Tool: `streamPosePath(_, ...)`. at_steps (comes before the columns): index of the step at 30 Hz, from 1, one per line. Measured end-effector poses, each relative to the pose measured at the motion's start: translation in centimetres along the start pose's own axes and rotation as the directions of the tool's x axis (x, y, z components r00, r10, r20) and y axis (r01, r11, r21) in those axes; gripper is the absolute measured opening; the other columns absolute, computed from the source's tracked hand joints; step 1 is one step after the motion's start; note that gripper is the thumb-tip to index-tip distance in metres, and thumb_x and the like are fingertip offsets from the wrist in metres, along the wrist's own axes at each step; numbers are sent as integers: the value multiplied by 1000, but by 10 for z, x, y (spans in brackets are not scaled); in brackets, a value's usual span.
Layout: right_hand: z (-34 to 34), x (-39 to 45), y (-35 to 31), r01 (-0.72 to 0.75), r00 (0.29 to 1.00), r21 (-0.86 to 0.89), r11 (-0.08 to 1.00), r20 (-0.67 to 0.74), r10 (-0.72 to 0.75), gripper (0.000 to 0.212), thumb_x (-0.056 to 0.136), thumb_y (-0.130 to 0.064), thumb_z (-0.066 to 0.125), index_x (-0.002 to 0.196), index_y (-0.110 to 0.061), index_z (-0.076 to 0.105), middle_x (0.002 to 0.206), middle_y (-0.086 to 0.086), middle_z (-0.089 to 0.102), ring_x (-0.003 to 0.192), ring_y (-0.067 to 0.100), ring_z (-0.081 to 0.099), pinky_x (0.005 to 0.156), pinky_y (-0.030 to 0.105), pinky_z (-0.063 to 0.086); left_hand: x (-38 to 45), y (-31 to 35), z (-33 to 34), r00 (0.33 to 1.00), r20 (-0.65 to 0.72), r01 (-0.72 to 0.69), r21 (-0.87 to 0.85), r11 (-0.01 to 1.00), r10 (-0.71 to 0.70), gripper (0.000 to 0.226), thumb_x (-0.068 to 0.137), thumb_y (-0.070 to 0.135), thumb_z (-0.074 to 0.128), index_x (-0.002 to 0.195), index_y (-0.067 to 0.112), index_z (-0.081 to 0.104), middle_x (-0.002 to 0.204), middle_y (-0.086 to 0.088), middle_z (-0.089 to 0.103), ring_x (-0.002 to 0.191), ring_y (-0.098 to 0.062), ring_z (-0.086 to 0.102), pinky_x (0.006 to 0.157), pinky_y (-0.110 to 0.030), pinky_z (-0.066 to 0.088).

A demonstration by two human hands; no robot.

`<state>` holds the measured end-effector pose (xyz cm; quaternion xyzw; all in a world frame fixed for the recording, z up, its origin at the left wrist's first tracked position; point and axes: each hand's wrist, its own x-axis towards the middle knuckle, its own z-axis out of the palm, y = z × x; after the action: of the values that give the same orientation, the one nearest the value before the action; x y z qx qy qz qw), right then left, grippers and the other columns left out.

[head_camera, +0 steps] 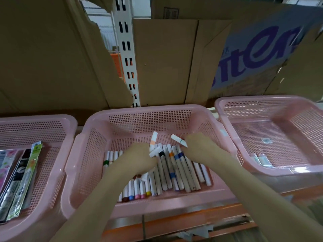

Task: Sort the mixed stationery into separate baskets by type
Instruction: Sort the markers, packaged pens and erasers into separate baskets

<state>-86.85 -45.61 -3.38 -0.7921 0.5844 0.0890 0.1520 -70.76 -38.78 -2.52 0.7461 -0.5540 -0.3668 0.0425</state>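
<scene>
Three pink mesh baskets stand in a row on a shelf. The middle basket (97, 135) holds several white markers (176, 172) with coloured bands, lying side by side. Both my hands are inside it. My left hand (138, 159) grips two white markers (153, 142) whose tips stick up. My right hand (201, 147) pinches one white marker (178, 139) with a green band, lifted above the pile. The left basket (57, 154) holds flat packets (21, 179) of stickers. The right basket (227, 123) holds a couple of small white items (262, 160) near its front wall.
Cardboard sheets (166, 62) and a white slotted shelf upright (125, 49) stand close behind the baskets. The orange shelf edge (192, 217) runs along the front under the baskets.
</scene>
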Motion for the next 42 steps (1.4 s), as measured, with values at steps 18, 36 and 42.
streamPosePath(18,-8,-2,8,-47,991,432,901,-92,96,20,97,-22,42,107,-6,48,94,12,61,81,27,61,59,31,45,45,16,5,998,55,-40,29,999,38,22,88,14,44,79,4,63,69,-13,70,56,-13,60,51,-22,42)
streamPosePath(36,-4,-16,14,-10,996,107,994,89,1,24,96,-15,49,117,-5,53,114,11,59,104,25,58,83,31,47,21,25,-4,991,-44,-128,-112,985,124,26,95,29,49,72,17,48,63,-5,59,62,-18,59,56,-27,47)
streamPosePath(42,-5,-19,16,19,996,131,991,86,-31,22,94,-16,53,112,-4,53,102,8,56,91,21,56,70,26,43,0,15,4,990,-129,-81,-200,976,56,30,94,39,51,76,16,54,70,-2,58,56,-12,53,48,-22,41)
